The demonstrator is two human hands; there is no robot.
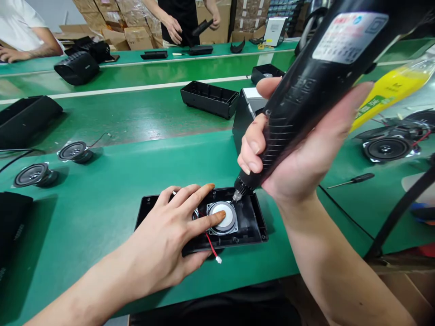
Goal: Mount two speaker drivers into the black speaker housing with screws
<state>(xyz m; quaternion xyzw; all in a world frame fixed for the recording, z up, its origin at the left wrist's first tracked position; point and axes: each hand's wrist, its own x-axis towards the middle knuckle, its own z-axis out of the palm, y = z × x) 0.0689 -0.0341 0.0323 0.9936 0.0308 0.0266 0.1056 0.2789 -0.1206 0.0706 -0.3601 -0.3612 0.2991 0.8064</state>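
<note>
A black plastic speaker panel (pixel 253 224) lies flat on the green bench (pixel 112 194) in front of me. A round speaker driver (pixel 227 221) with a silver back sits in it, and a red wire (pixel 211 246) trails off its near edge. My left hand (pixel 170 231) rests on the panel with fingers stretched out, the forefinger pressing on the driver. My right hand (pixel 299 149) is wrapped round a black electric screwdriver (pixel 306 86). Its bit tip (pixel 235 197) touches the driver's upper right corner.
Two loose speaker drivers (pixel 73 151) (pixel 34 175) lie at left. Black housings (pixel 210 97) stand farther back. At right are another driver (pixel 387 148), a hand screwdriver (pixel 353 180) and a yellow bag (pixel 390 90). Two other people work at the far bench (pixel 176 20).
</note>
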